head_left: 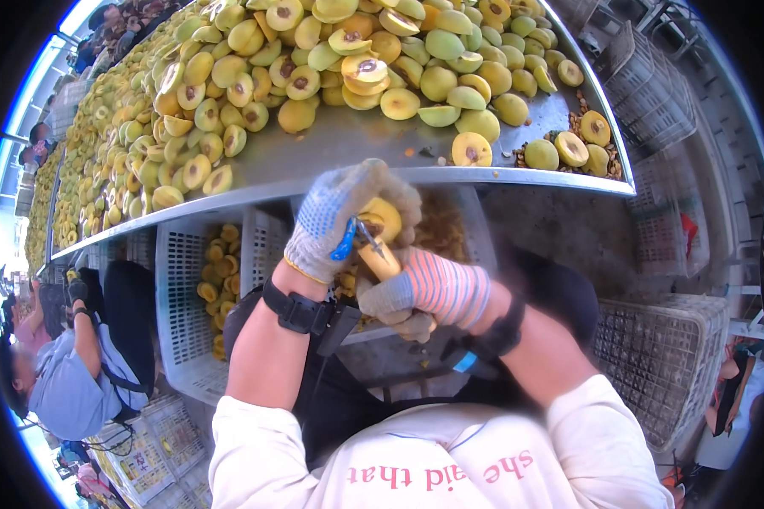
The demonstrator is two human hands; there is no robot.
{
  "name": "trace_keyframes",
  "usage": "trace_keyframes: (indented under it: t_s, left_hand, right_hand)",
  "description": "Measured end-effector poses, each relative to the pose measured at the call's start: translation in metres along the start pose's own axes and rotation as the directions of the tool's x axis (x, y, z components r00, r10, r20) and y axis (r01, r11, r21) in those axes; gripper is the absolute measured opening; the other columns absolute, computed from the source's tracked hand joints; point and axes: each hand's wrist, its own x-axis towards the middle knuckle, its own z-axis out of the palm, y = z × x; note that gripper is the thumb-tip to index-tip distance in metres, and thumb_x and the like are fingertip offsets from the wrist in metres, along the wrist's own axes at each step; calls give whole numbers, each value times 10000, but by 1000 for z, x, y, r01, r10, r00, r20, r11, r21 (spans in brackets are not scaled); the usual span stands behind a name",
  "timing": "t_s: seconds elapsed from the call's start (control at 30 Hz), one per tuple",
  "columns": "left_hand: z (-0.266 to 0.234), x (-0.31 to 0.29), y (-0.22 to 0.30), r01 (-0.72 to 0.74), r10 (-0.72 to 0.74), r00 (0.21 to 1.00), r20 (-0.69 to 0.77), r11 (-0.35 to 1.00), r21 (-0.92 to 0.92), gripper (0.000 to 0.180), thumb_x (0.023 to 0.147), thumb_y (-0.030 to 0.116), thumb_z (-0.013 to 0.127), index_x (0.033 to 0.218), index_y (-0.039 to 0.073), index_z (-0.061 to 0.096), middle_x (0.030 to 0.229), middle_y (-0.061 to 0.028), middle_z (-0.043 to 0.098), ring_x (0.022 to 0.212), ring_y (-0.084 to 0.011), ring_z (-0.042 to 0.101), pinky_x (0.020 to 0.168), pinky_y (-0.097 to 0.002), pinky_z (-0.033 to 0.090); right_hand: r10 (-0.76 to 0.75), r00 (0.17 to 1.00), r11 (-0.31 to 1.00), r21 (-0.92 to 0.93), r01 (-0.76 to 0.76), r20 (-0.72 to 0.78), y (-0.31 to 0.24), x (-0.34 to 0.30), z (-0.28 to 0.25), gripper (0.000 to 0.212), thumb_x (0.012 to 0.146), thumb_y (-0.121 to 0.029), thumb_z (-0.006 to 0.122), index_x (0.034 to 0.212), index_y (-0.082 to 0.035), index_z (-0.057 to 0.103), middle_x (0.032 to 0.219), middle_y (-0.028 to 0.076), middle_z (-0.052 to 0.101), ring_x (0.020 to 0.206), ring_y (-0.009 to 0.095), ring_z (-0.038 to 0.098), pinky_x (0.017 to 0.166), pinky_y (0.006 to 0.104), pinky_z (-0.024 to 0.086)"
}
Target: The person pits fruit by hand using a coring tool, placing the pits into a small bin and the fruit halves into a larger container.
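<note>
1. White shirt (484, 428) nearest; beyond, metal surface (339, 140) heaped with fruit halves (238, 89).
2. Crates (666, 365) at either side; co-worker (85, 369) at left.
3. Between: left fingers (396, 188) curled around yellow fruit (385, 217), right fingers (389, 301) gripping wooden-handled tool (380, 261).

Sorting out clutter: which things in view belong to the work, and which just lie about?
Job:
fruit in left hand
wooden-handled tool in right hand
fruit heap on metal table
white fruit crate

Seemingly lying about:
gray crate, lower right
red item, right

Left hand (327, 212): gloved, holds yellow fruit half (385, 217) | Right hand (399, 293): gloved — wooden-handled tool (380, 261), metal tip beside fruit half | Counter (331, 154): heaped fruit pieces (365, 69) — white crate (178, 327) below
</note>
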Motion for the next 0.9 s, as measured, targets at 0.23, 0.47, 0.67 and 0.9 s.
trace_keyframes:
  t_s: [0.23,0.47,0.67,0.9]
  left_hand:
    - [-9,1,-8,-21,12,999,-30,941,-339,681,958,620,454,944,-31,656,839,-139,685,689,-247,687,590,-321,573]
    - [-70,-77,49,-165,385,871,-306,815,555,503,1019,452,475,998,-12,667,910,-141,690,864,-227,693,746,-314,551]
    - [-20,2,54,89,481,846,-231,298,950,402,929,282,619,1230,16,632,1136,-132,684,1021,-207,639,903,-322,489]
    - [77,135,-34,-41,152,988,40,4,999,490,837,345,690,1241,86,592,1145,-136,677,1063,-275,649,921,-367,490]
  right_hand:
    - [-7,991,920,-388,59,133,-8,-20,-15,168,793,-174,693,890,-55,625,632,16,555,519,115,531,473,252,417]
    - [-155,955,27,-968,-251,-252,8,-44,-25,230,838,-226,684,971,-38,674,844,178,704,836,361,688,723,453,543]
    - [-607,742,420,-908,-4,-285,11,-57,-32,380,841,-345,714,1038,-42,596,818,217,669,818,411,655,702,457,523]
    - [-714,499,665,-700,263,-491,12,-70,-47,376,819,-269,764,1050,-24,595,868,181,675,781,341,641,707,385,510]
